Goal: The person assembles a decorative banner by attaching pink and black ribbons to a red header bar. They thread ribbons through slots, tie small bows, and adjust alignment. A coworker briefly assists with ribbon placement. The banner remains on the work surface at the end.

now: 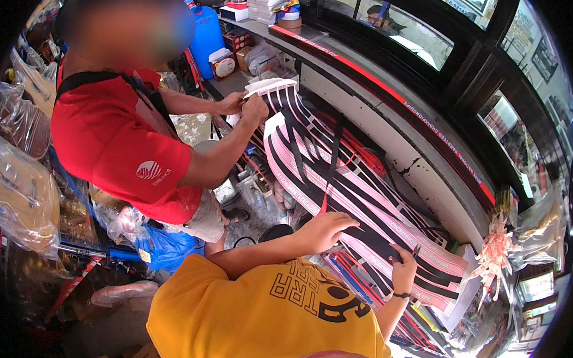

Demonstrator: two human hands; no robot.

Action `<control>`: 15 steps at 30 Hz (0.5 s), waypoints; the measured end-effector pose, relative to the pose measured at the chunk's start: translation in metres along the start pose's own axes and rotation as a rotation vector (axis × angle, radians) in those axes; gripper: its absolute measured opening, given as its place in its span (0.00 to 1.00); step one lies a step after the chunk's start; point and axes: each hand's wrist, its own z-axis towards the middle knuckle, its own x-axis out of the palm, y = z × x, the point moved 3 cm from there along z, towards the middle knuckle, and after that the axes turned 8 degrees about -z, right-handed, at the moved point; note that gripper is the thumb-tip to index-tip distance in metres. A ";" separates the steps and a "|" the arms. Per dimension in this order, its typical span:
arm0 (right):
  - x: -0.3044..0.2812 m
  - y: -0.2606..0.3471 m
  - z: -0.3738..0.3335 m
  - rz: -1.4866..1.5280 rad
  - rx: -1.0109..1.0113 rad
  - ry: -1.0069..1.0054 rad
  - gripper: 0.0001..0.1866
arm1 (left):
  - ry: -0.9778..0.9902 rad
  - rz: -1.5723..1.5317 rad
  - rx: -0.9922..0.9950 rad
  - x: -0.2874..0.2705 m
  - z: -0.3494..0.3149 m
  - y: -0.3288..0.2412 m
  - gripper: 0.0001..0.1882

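Left hand and right hand are both at a black strip, which lies on the near part of a spread of pink strips.

From the left: a blue bag sits low beside a co-worker in red, whose two hands hold the white end of the spread raised. The pink strips run from there down to the right, with black bands between and loose black lengths crossing over them. A thin red piece stands just beside the left hand. That hand's fingers bend down onto the black strip; whether they pinch it, I cannot tell. The right hand's fingers are curled near the strip's other end, but their grip is unclear too. Just beyond is a small dark object, too small to identify. Farther right hangs a pale red bow.

A sideways pull by either person could skew the strips, since both work on one spread; the crossing lengths could snag or twist if lifted together.
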 end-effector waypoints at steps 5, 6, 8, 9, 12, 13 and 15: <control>0.000 -0.005 -0.001 -0.014 0.007 -0.008 0.21 | 0.045 0.040 -0.008 0.003 -0.001 0.002 0.24; 0.000 -0.006 0.000 -0.012 0.010 -0.010 0.20 | 0.074 0.043 -0.047 0.004 -0.002 0.004 0.25; 0.002 -0.009 0.000 -0.005 -0.007 -0.021 0.20 | 0.064 0.049 -0.038 0.004 -0.003 0.003 0.25; 0.003 -0.010 0.001 -0.002 -0.026 -0.031 0.20 | 0.067 0.050 -0.048 0.004 -0.004 0.004 0.25; 0.002 -0.014 0.002 0.001 0.004 -0.013 0.23 | 0.086 0.030 -0.075 0.006 -0.003 0.005 0.25; 0.002 -0.016 0.002 0.008 0.034 -0.001 0.24 | 0.078 0.041 -0.053 0.006 -0.002 0.004 0.25; 0.001 -0.017 0.001 0.011 0.050 0.009 0.24 | 0.079 0.034 -0.059 0.007 -0.001 0.004 0.25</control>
